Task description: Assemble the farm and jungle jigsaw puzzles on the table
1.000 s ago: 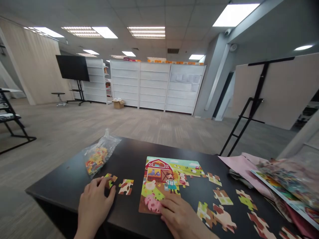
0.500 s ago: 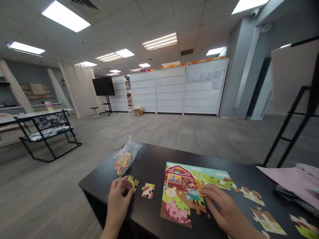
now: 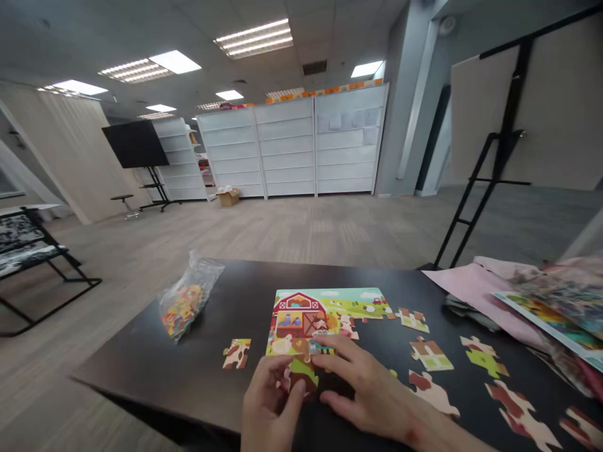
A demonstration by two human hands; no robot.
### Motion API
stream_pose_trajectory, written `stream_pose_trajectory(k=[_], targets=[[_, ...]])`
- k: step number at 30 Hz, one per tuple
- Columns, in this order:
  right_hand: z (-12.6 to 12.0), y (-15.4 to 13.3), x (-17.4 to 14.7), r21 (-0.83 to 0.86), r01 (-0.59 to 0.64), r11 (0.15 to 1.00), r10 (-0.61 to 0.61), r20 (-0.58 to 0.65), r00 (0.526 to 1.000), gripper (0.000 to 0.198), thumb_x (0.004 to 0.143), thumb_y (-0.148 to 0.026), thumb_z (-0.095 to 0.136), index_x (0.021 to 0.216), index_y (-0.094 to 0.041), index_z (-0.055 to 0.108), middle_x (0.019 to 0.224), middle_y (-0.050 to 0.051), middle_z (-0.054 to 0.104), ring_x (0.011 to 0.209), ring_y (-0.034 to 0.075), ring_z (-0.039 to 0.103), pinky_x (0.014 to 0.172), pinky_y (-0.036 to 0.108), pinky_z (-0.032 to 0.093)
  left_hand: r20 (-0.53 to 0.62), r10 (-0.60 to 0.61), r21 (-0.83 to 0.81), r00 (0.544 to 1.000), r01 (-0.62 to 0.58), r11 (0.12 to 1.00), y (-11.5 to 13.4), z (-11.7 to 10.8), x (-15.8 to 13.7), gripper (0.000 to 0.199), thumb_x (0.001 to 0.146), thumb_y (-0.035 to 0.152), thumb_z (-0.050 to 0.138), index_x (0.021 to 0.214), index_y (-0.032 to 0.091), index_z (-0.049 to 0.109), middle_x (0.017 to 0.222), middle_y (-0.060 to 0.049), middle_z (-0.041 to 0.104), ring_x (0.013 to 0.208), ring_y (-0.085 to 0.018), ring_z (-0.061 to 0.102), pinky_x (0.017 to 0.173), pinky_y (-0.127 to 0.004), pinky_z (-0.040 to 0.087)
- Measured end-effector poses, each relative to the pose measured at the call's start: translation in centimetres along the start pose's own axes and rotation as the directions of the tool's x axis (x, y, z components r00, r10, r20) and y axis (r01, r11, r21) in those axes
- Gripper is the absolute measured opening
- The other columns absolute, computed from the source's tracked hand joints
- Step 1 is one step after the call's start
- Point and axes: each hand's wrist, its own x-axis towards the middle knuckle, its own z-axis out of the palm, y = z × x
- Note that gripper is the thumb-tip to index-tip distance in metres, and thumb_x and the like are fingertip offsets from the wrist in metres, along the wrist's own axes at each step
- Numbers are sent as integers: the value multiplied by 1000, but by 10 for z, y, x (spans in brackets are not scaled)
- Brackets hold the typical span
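One big dark counter [image 3: 245, 276] is used to hold up all the puzzle things. Near the middle of it, a farm puzzle [image 3: 301, 307] is laid flat, and its bottom part is hidden behind the hands. Well to its left, a clear bag [image 3: 186, 304] is seen with lots of bright bits inside. The right hand [image 3: 365, 376] is stretched over the puzzle, with its thumb spread away from its fingers. The left hand [image 3: 269, 395] is curled, and one green and brown piece [image 3: 304, 371] is pinched between its thumb and fingers. Whether this piece is touched by the right hand too cannot be told. More loose pieces [image 3: 432, 355] are scattered on the right, and a cow piece [image 3: 236, 353] is set alone on the left. The pinched piece is best held by its edges, so its picture is not covered. It should be turned slowly, never bent, and the puzzle should be held still.
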Motion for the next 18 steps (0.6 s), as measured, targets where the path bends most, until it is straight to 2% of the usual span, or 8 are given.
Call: stream_pose_trajectory(k=[3, 7, 10, 12, 15, 16, 18], targets=[[-1, -2, 1, 20, -3, 1000, 3, 13, 1000, 44, 86, -7, 56, 127, -24, 63, 124, 9, 67, 112, 22, 64, 98, 36, 54, 41, -55, -32, 998, 56, 998, -3, 14, -2, 43, 77, 52, 81, 101, 20, 66, 81, -3, 68, 70, -18, 67, 63, -27, 61], [-1, -9, 2, 53, -44, 998, 41, 52, 998, 58, 77, -14, 68, 133, -22, 59, 136, 11, 61, 122, 26, 59, 105, 37, 49, 69, -59, -9, 996, 60, 998, -9, 10, -2, 40, 77, 50, 81, 97, 19, 64, 77, -1, 65, 68, -17, 66, 64, -26, 59], [0, -11, 3, 58, -88, 994, 86, 39, 996, 50, 83, -14, 61, 132, -23, 61, 132, 9, 63, 118, 22, 61, 101, 33, 50, 91, 2, 86, 996, -10, 996, -15, 4, -2, 35, 83, 46, 75, 103, 19, 63, 77, 0, 61, 68, -15, 64, 63, -25, 58], [-1, -10, 4, 28, -98, 995, 97, 57, 994, 42, 82, -15, 61, 124, -23, 65, 122, 7, 67, 109, 21, 63, 96, 33, 51, 115, 103, 228, 988, -127, 965, -16, -4, 0, 32, 87, 40, 70, 110, 20, 62, 84, -2, 61, 70, -16, 64, 63, -25, 58], [-7, -7, 2, -77, -91, 993, 102, 145, 984, 21, 78, -21, 66, 99, -22, 71, 106, 5, 70, 97, 23, 64, 88, 37, 50, 230, 297, 456, 927, -373, 808, -17, -18, 9, 32, 84, 29, 66, 116, 23, 63, 110, -9, 63, 92, -23, 68, 75, -33, 61], [-10, -6, 1, -113, -92, 989, 111, 172, 979, 14, 78, -22, 66, 91, -21, 70, 102, 5, 70, 95, 23, 63, 86, 37, 49, 311, 339, 498, 888, -456, 738, -18, -23, 12, 34, 82, 25, 66, 116, 24, 64, 116, -10, 63, 101, -26, 68, 82, -36, 61], [-16, -6, -1, -164, -105, 981, 139, 212, 967, 6, 78, -24, 65, 83, -21, 68, 97, 5, 69, 92, 23, 62, 82, 36, 48, 511, 359, 518, 781, -613, 597, -20, -29, 19, 41, 76, 19, 68, 116, 27, 65, 120, -9, 66, 111, -29, 66, 90, -40, 59]])
